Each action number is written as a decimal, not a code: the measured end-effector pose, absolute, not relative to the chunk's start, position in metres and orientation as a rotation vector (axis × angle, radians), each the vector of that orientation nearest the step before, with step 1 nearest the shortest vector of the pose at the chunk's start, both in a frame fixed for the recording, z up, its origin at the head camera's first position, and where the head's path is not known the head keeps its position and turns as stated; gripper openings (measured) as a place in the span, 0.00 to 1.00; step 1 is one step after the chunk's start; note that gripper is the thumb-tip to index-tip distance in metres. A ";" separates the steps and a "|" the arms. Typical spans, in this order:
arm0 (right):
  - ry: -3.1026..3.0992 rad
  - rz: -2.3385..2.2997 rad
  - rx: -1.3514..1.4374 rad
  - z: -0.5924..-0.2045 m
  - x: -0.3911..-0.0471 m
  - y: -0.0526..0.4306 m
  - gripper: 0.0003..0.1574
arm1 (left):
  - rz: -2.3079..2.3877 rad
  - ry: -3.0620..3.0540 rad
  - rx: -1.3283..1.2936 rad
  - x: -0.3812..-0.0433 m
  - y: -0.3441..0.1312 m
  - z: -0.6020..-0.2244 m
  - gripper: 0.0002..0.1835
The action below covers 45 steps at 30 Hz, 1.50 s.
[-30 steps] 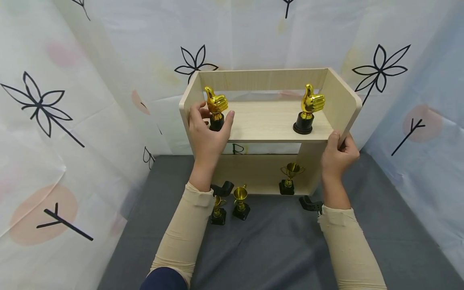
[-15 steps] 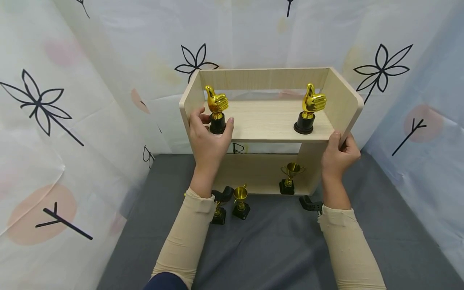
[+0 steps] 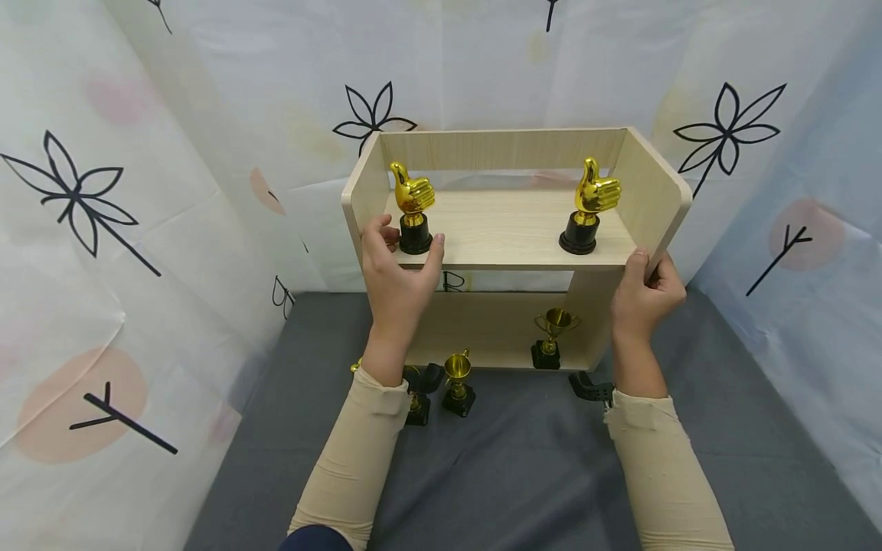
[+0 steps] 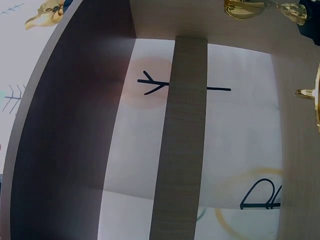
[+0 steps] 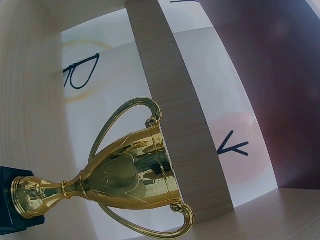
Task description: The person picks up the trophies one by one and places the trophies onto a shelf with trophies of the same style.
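On the left of the upper deck of a pale wooden shelf [image 3: 510,229] stands a gold thumbs-up trophy [image 3: 415,197] with a round black base. My left hand [image 3: 402,287] is at the deck's front edge, its thumb and fingers spread on either side of that base with a gap showing. A matching thumbs-up trophy [image 3: 596,195] stands upright on the deck's right side. With thumb and curled fingers, my right hand [image 3: 642,302] grips the front edge of the shelf's right side panel. In the right wrist view, a two-handled gold cup trophy [image 5: 130,172] appears large inside the lower compartment.
That cup trophy [image 3: 547,352] sits at the lower deck's right end. On the grey cloth [image 3: 510,474] before the shelf stand another cup trophy [image 3: 458,379] and one [image 3: 417,409] partly hidden by my left wrist. A patterned white fabric wall [image 3: 482,69] rises behind.
My left hand has loosened from the left thumbs-up trophy and drawn down and slightly back, uncovering its base. My right hand keeps its grip on the shelf panel.
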State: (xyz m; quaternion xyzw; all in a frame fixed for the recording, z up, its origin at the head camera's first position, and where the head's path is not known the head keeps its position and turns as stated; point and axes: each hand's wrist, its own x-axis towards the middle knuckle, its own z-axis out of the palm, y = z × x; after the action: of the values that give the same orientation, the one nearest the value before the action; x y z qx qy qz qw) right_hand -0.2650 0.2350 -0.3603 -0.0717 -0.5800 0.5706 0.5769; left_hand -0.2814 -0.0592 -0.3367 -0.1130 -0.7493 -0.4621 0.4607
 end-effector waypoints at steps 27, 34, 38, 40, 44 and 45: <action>-1.360 1.333 -0.226 -0.359 -0.258 0.235 0.19 | -1.129 -1.770 -0.352 -0.259 -0.065 -0.352 0.27; -1.389 1.345 -0.196 -0.358 -0.259 0.233 0.18 | -1.167 -1.726 -0.370 -0.254 -0.071 -0.348 0.21; -1.371 1.349 -0.185 -0.357 -0.261 0.231 0.18 | -1.232 -1.675 -0.403 -0.247 -0.072 -0.345 0.14; -1.364 1.347 -0.178 -0.356 -0.261 0.231 0.18 | -1.267 -1.659 -0.424 -0.240 -0.071 -0.340 0.11; -1.348 1.339 -0.174 -0.361 -0.265 0.234 0.17 | -1.335 -1.666 -0.455 -0.228 -0.070 -0.331 0.08; -1.352 1.333 -0.175 -0.363 -0.267 0.236 0.16 | -1.345 -1.676 -0.457 -0.225 -0.070 -0.330 0.07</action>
State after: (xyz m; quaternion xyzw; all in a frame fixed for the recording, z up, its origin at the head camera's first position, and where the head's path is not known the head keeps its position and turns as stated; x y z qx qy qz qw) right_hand -0.2666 0.2358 -0.3634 -0.0747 -0.5783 0.5699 0.5789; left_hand -0.2252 -0.0701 -0.3298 -0.1851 -0.6794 -0.5453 0.4547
